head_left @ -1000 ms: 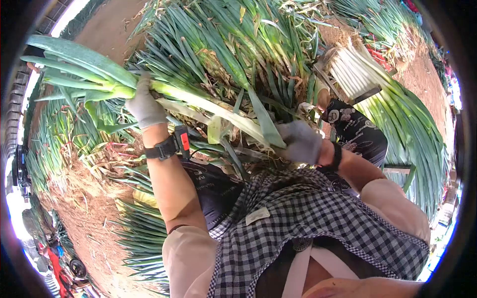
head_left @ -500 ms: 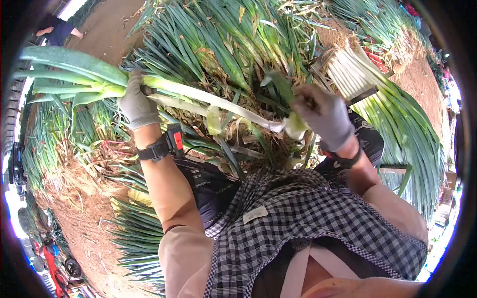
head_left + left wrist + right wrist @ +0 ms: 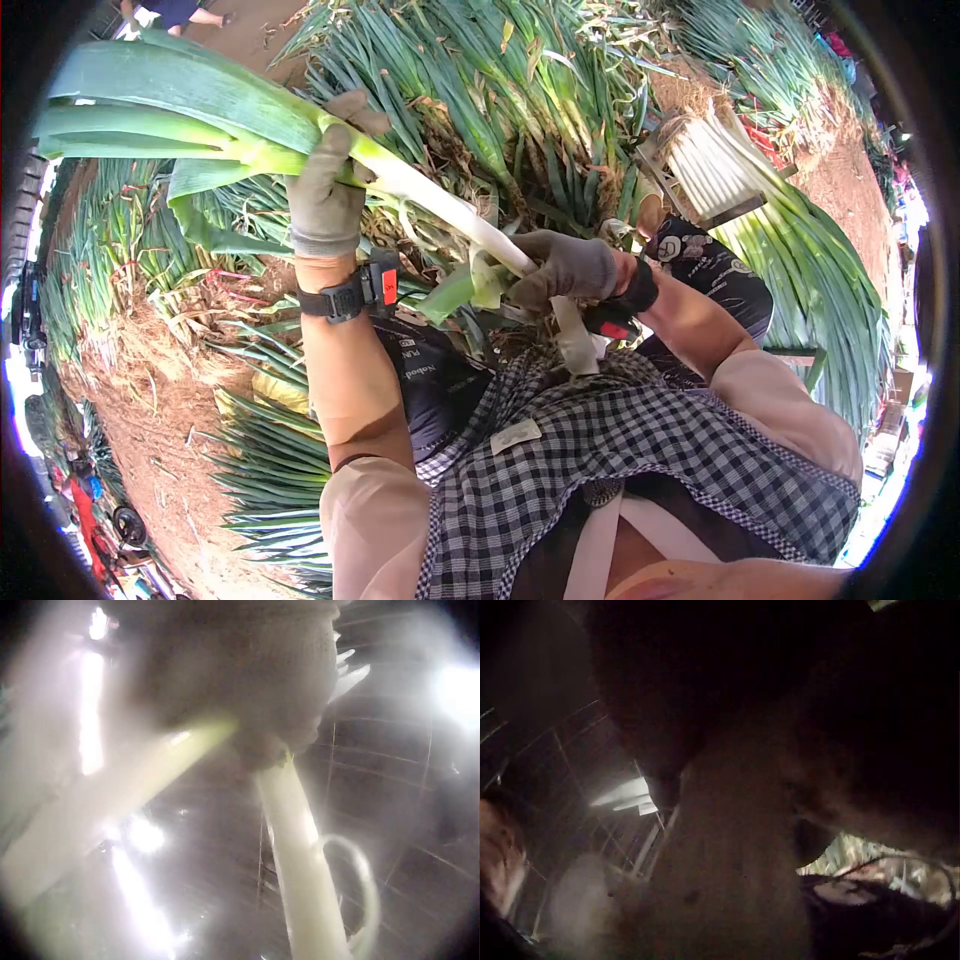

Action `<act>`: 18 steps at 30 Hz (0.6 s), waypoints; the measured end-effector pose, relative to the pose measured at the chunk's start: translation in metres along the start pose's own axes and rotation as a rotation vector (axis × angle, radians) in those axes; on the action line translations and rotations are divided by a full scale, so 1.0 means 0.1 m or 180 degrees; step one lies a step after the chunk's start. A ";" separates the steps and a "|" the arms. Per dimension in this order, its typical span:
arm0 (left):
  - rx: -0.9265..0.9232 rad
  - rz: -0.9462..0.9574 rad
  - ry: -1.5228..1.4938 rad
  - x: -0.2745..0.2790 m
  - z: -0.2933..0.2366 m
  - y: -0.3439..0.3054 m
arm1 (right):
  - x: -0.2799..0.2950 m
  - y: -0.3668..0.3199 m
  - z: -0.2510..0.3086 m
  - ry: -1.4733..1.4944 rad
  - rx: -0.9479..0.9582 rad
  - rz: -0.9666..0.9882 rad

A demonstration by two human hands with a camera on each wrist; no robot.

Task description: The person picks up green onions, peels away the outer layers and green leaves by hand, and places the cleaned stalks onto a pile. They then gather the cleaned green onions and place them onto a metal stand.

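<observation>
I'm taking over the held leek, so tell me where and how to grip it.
Likely best by its white shank between left hand and right hand, from above, fingers closing across: that stretch is slim, nearly straight and exposed; the green leaves spread wide.

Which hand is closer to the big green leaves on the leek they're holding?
The left hand: it grips the leek where the green leaves spread out. The right hand is down at the stalk's white end, farther away.
</observation>
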State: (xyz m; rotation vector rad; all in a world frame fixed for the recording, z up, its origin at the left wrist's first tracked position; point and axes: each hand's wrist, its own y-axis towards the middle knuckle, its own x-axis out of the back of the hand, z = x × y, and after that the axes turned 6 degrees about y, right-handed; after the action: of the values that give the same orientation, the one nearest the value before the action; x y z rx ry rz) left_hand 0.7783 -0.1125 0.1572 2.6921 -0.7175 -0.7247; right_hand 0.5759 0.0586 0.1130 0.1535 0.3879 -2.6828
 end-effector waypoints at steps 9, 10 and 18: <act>0.0268 -0.0485 0.0743 -0.03 0.17 0.03 | 0.33 -0.21 0.32 -0.2649 0.1027 -0.2047; 0.0257 -0.0515 0.0896 -0.05 0.22 0.04 | 0.24 -0.15 0.41 -0.2635 0.1021 -0.2081; 0.0004 -0.0579 0.0988 -0.27 0.30 0.07 | 0.00 0.75 0.76 -0.2251 0.1862 -0.2523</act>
State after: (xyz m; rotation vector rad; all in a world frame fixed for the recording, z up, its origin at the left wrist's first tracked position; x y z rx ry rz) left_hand 0.7393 -0.1075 0.1455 2.8052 -0.4010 -0.3290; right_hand 0.6044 -0.0289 0.1672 -0.9411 -0.7002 -3.2464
